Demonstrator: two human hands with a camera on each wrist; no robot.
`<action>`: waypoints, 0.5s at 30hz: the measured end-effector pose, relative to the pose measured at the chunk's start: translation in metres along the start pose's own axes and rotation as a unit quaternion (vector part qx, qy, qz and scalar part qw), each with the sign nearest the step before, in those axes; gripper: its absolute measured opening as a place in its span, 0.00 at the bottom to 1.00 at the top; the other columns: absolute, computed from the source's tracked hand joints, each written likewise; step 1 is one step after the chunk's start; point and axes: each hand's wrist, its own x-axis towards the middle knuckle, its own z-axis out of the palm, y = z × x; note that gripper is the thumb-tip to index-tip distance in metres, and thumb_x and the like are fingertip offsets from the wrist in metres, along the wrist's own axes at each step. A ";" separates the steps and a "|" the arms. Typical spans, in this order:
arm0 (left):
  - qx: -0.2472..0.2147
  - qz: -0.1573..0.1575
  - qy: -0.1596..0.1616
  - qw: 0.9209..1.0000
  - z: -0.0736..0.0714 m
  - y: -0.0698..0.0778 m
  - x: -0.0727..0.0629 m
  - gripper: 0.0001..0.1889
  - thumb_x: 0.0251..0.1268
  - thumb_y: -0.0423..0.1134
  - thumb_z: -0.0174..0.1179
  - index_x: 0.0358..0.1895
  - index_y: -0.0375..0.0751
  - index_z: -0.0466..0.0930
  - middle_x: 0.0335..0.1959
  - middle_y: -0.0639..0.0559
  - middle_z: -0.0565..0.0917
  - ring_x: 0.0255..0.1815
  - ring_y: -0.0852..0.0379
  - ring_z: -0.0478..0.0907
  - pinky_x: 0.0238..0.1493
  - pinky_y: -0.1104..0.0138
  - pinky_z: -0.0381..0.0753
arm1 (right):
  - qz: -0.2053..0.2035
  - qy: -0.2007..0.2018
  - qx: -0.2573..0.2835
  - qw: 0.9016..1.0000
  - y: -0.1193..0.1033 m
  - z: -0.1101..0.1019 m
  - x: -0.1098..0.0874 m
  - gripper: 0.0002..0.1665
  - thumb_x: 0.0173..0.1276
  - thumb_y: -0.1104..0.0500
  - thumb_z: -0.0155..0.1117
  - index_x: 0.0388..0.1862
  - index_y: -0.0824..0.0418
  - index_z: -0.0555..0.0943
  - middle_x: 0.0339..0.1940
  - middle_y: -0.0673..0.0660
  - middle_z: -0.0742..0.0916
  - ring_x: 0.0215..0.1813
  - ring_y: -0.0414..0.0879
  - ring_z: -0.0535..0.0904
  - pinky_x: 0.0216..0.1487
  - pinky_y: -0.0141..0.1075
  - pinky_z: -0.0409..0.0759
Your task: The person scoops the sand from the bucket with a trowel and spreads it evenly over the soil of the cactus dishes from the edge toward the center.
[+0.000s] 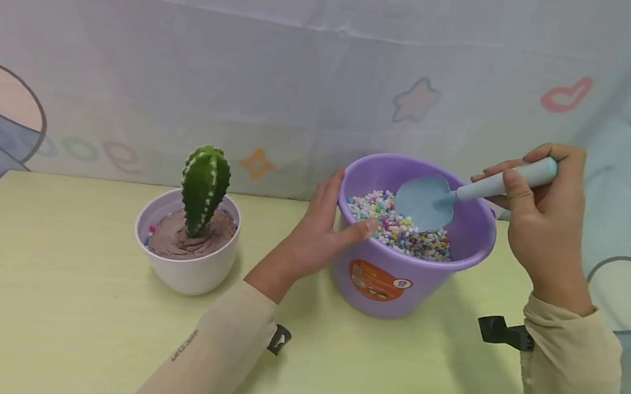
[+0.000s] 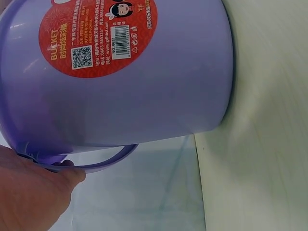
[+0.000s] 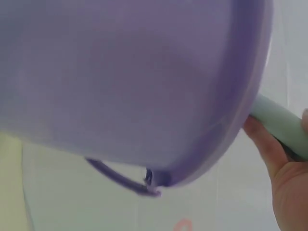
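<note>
A purple bucket point(image 1: 432, 284) with an orange-red label stands on the table, holding many small multicoloured pebbles point(image 1: 378, 207). My left hand point(image 1: 319, 229) grips its left rim, thumb over the edge and fingers along the outside. The bucket's handle point(image 2: 108, 161) hangs down beside that hand in the left wrist view. With my right hand point(image 1: 549, 227) I hold a light blue hand shovel point(image 1: 423, 200) by its handle, over the bucket's right rim. The shovel's blade is inside the bucket, tilted down to the pebbles. In the right wrist view, the bucket wall hides the blade.
To the left, a white pot point(image 1: 188, 273) holds a green cactus point(image 1: 204, 186) set in brown soil-like material point(image 1: 190, 246). The pale yellow table point(image 1: 54, 321) meets a printed cloth backdrop point(image 1: 215, 85) just behind the bucket. Another printed panel rises on the right.
</note>
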 end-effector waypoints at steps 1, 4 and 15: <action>0.001 0.001 -0.001 1.000 0.000 0.000 0.000 0.51 0.64 0.55 0.61 0.80 0.43 0.38 0.78 0.45 0.46 0.76 0.49 0.46 0.70 0.47 0.52 | -0.007 0.004 0.031 0.999 -0.001 0.001 0.001 0.10 0.74 0.68 0.52 0.48 0.64 0.64 0.39 0.68 0.83 0.40 0.52 0.86 0.46 0.38 0.81; 0.006 0.003 0.000 1.000 0.000 0.001 0.000 0.50 0.64 0.54 0.61 0.80 0.43 0.38 0.78 0.45 0.46 0.76 0.49 0.46 0.70 0.47 0.52 | -0.022 -0.002 0.080 0.997 -0.003 0.007 0.004 0.10 0.73 0.70 0.52 0.48 0.66 0.63 0.38 0.70 0.83 0.39 0.55 0.86 0.45 0.40 0.82; 0.003 0.006 0.006 1.000 0.000 0.001 0.000 0.50 0.63 0.54 0.61 0.79 0.43 0.40 0.77 0.45 0.48 0.75 0.49 0.48 0.70 0.47 0.53 | 0.017 -0.008 -0.107 0.994 -0.010 0.002 0.006 0.09 0.76 0.64 0.51 0.50 0.61 0.64 0.41 0.64 0.84 0.42 0.47 0.84 0.47 0.33 0.80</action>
